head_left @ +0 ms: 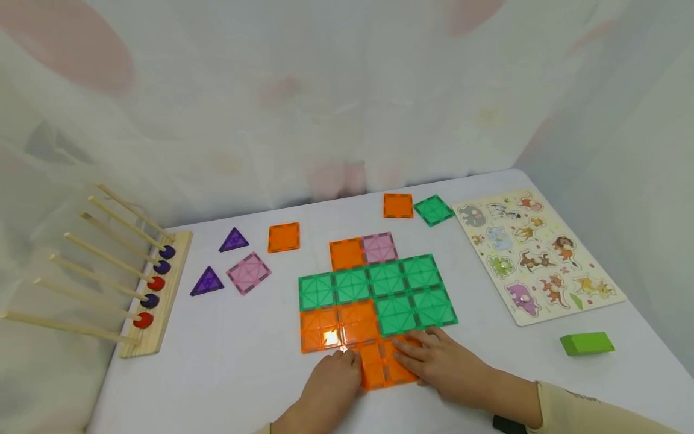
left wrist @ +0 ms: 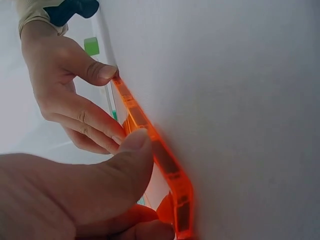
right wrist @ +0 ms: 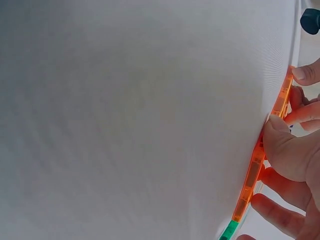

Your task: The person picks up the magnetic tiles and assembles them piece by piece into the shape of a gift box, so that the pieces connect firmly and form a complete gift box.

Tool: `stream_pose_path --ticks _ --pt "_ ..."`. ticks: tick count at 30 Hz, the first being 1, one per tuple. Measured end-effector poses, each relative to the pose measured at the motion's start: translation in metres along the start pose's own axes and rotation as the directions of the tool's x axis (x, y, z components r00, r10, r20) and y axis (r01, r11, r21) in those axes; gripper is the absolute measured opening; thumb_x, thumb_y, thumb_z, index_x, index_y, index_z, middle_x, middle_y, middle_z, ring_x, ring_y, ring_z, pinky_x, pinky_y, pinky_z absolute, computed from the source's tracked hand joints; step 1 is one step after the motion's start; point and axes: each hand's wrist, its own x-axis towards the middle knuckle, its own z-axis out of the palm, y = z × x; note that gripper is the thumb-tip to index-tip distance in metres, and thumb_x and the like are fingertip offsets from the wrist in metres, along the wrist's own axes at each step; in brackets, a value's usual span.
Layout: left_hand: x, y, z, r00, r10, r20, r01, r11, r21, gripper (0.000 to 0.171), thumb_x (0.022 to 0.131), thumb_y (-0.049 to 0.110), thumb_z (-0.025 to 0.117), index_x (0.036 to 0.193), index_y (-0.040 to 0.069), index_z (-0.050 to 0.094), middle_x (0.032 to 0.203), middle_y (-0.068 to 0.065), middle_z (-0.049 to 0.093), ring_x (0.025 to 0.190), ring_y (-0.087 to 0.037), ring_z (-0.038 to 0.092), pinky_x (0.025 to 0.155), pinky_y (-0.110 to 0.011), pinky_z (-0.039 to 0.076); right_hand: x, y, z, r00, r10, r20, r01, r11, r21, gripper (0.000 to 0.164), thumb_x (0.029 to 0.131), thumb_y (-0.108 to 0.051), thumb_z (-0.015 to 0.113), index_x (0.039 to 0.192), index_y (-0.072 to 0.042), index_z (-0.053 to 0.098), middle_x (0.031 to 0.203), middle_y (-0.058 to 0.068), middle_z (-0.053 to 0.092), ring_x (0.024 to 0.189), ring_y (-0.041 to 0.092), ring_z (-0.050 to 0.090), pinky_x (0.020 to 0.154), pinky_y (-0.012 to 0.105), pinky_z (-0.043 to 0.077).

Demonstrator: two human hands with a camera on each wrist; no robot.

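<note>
Two square orange magnetic tiles lie side by side at the near edge of a flat tile arrangement. My left hand (head_left: 334, 380) pinches the left orange tile (head_left: 372, 366), its thumb on the near edge in the left wrist view. My right hand (head_left: 447, 364) holds the right orange tile (head_left: 400, 369), with the thumb (right wrist: 280, 127) against its near edge and the fingers over its top. Beyond them, two more orange tiles (head_left: 320, 329) adjoin several green tiles (head_left: 396, 314). One orange tile (head_left: 346, 254) and a pink tile (head_left: 380, 248) touch the far green row.
Loose at the left lie purple triangles (head_left: 208, 281), a pink tile (head_left: 249, 273) and an orange tile (head_left: 284, 237). An orange tile (head_left: 398, 205) and a green tile (head_left: 434, 210) lie at the back. A wooden peg rack (head_left: 176, 259), an animal puzzle board (head_left: 520, 241) and a green block (head_left: 588, 343) flank these.
</note>
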Motion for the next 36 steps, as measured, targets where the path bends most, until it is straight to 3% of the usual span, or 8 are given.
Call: stream_pose_path --ticks 7,11,14,17,22,28,34,36 --pt "-0.002 -0.002 0.000 1.000 -0.006 0.017 0.007 0.999 -0.051 0.035 0.082 0.024 0.073 0.110 0.004 0.070 0.097 -0.003 0.066 0.083 -0.018 0.061 0.072 -0.030 0.054 -0.001 0.000 0.002 1.000 0.000 -0.011 0.000 1.000 -0.006 0.054 0.085 -0.042 0.068 0.133 -0.020 0.058 0.140 -0.002 0.054 0.122 0.022 0.048 0.091 0.040 0.043" --pt "-0.005 -0.016 0.002 1.000 -0.009 0.025 0.013 0.981 -0.195 0.046 0.084 0.038 0.071 0.116 0.005 0.067 0.099 -0.002 0.065 0.084 -0.017 0.060 0.075 -0.032 0.054 -0.001 0.001 0.001 1.000 0.007 0.000 -0.007 1.000 0.013 0.054 0.086 -0.042 0.067 0.134 -0.021 0.057 0.141 -0.002 0.054 0.123 0.021 0.048 0.092 0.040 0.043" --pt "-0.009 -0.036 0.003 0.996 -0.084 -0.012 0.074 0.928 -0.364 0.052 0.085 0.041 0.069 0.123 0.005 0.064 0.105 -0.004 0.064 0.091 -0.018 0.059 0.079 -0.035 0.054 -0.001 0.006 -0.002 0.999 0.039 0.034 -0.043 0.989 0.139 0.049 0.090 -0.042 0.062 0.136 -0.022 0.056 0.141 -0.002 0.053 0.125 0.022 0.048 0.096 0.043 0.044" --pt "-0.010 -0.059 0.006 0.965 -0.259 -0.051 0.190 0.816 -0.547 0.061 0.088 0.038 0.068 0.134 0.000 0.053 0.128 -0.015 0.058 0.114 -0.029 0.057 0.095 -0.044 0.050 -0.002 0.020 -0.009 0.986 0.162 0.036 -0.165 0.931 0.326 0.047 0.095 -0.042 0.056 0.137 -0.022 0.055 0.143 0.000 0.052 0.129 0.025 0.047 0.101 0.049 0.042" --pt "-0.007 -0.092 0.016 0.883 -0.464 0.067 0.326 0.505 -0.799 0.080 0.094 0.037 0.061 0.151 -0.001 0.020 0.157 -0.023 0.019 0.143 -0.041 0.024 0.113 -0.055 0.025 -0.008 0.056 -0.024 0.878 0.479 0.017 -0.418 0.750 0.513 0.057 0.095 -0.042 0.055 0.144 -0.014 0.045 0.151 0.015 0.038 0.136 0.038 0.037 0.104 0.060 0.036" --pt "0.000 -0.101 0.017 0.874 -0.429 0.230 0.278 0.054 -0.959 0.078 0.100 0.038 0.048 0.154 0.005 0.002 0.161 -0.015 0.009 0.147 -0.033 0.017 0.114 -0.049 0.024 -0.015 0.077 -0.031 0.792 0.557 0.249 -0.576 0.549 0.606 0.078 0.096 -0.047 0.051 0.152 -0.002 0.021 0.151 0.028 0.031 0.137 0.048 0.030 0.106 0.064 0.030" --pt "-0.002 -0.109 0.016 0.878 -0.389 0.279 0.092 -0.436 -0.895 0.071 0.104 0.029 0.039 0.153 0.004 -0.004 0.162 -0.010 0.002 0.150 -0.023 0.005 0.120 -0.041 0.011 -0.006 0.073 -0.022 0.743 0.621 0.250 -0.618 0.492 0.613 0.074 0.096 -0.047 0.051 0.151 -0.004 0.025 0.143 0.029 0.042 0.132 0.049 0.035 0.101 0.064 0.035" --pt "-0.003 -0.111 0.016 0.889 -0.368 0.272 0.023 -0.557 -0.830 0.069 0.105 0.025 0.037 0.152 0.002 -0.008 0.162 -0.010 -0.001 0.150 -0.022 0.002 0.121 -0.039 0.007 -0.004 0.073 -0.019 0.729 0.643 0.236 -0.624 0.481 0.615 0.072 0.097 -0.047 0.050 0.150 -0.005 0.028 0.142 0.030 0.044 0.131 0.050 0.036 0.100 0.064 0.036"
